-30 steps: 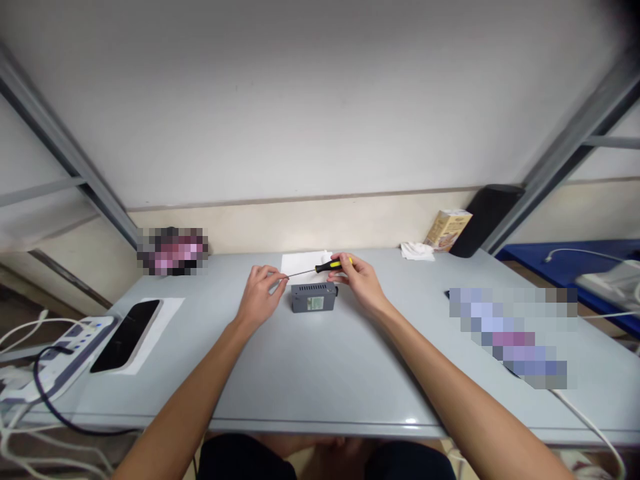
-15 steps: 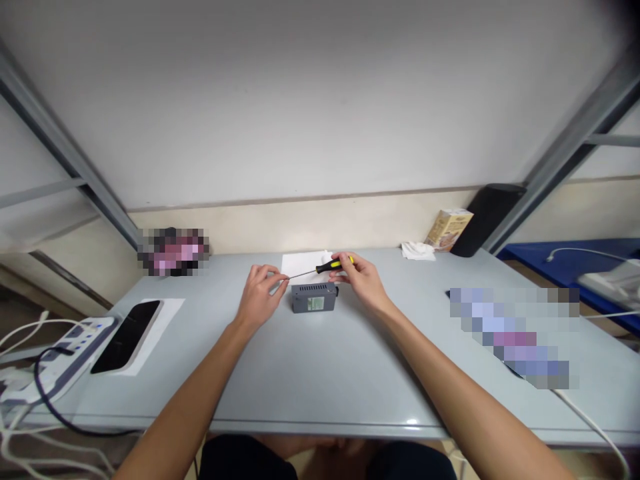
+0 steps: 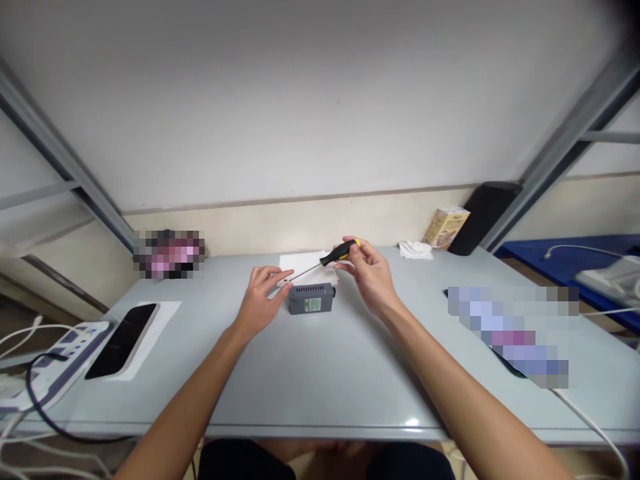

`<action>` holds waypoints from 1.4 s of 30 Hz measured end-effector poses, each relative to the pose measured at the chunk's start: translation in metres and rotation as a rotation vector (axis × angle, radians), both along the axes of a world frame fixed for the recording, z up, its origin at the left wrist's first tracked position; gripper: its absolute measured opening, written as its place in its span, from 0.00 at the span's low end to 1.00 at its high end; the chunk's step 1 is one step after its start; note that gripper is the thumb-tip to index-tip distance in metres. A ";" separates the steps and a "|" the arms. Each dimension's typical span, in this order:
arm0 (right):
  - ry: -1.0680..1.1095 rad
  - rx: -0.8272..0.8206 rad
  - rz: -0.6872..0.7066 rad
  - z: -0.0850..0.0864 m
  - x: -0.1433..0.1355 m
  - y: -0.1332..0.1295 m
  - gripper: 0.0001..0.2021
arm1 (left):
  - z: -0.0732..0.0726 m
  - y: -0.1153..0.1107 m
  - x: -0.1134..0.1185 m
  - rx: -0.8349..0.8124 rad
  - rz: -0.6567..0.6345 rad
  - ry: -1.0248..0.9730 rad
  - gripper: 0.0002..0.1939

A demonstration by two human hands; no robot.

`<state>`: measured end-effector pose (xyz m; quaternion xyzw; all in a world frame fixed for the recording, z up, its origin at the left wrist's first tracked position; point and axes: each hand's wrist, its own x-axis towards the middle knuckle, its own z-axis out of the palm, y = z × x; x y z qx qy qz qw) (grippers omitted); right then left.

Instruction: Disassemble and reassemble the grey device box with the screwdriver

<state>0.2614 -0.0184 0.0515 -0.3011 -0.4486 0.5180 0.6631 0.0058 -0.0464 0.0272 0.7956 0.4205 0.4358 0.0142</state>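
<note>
Risk: grey box [image 3: 311, 299], mid-table [image 3: 320, 373] and steadied only by the loose, ungripping left hand [image 3: 261, 300], may skid if the screwdriver [image 3: 330, 257], pinched in the right hand [image 3: 371, 275], slips off.

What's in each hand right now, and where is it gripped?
The right hand holds a screwdriver by its black-and-yellow handle. The left hand holds nothing; its fingers lie open beside the grey box, near the screwdriver's tip.
</note>
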 end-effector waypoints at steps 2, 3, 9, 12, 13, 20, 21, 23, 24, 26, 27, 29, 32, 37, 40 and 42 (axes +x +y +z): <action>-0.019 0.028 -0.040 0.005 0.002 -0.002 0.22 | 0.000 -0.002 0.001 -0.035 -0.027 -0.006 0.14; -0.031 0.044 -0.070 0.007 0.004 -0.002 0.22 | 0.000 -0.003 0.002 -0.049 -0.048 -0.002 0.14; -0.044 0.124 -0.253 0.021 0.022 -0.003 0.21 | 0.003 -0.012 0.013 -0.009 -0.087 0.072 0.14; -0.070 0.132 -0.297 0.025 0.028 -0.003 0.22 | 0.010 -0.014 0.026 0.054 -0.071 0.160 0.14; -0.079 0.132 -0.301 0.025 0.029 -0.003 0.23 | 0.013 -0.015 0.031 0.067 -0.076 0.202 0.14; -0.090 0.139 -0.261 0.023 0.028 -0.004 0.22 | 0.022 -0.008 0.060 0.008 -0.169 0.304 0.10; -0.100 0.139 -0.261 0.023 0.027 -0.004 0.22 | 0.021 -0.006 0.062 0.010 -0.176 0.284 0.09; -0.121 0.140 -0.265 0.022 0.027 -0.004 0.22 | 0.017 -0.003 0.064 0.032 -0.189 0.233 0.06; -0.129 0.142 -0.264 0.022 0.026 -0.005 0.22 | 0.014 -0.002 0.065 0.047 -0.194 0.207 0.06; -0.137 0.152 -0.258 0.023 0.025 -0.005 0.22 | 0.010 0.000 0.065 0.074 -0.197 0.163 0.05; -0.141 0.156 -0.256 0.023 0.025 -0.005 0.22 | 0.008 0.001 0.064 0.084 -0.197 0.148 0.06; -0.151 0.158 -0.253 0.023 0.024 -0.005 0.23 | 0.005 0.001 0.063 0.091 -0.195 0.137 0.06; -0.173 0.160 -0.257 0.023 0.024 -0.006 0.23 | 0.004 0.001 0.062 0.088 -0.191 0.134 0.05; -0.226 0.199 -0.227 0.026 0.025 -0.011 0.21 | 0.002 0.001 0.061 0.109 -0.197 0.116 0.06; -0.327 0.229 -0.191 0.031 0.026 -0.018 0.24 | 0.000 0.002 0.061 0.094 -0.199 0.111 0.06; -0.376 0.249 -0.164 0.036 0.028 -0.022 0.26 | 0.000 0.002 0.061 0.079 -0.196 0.110 0.07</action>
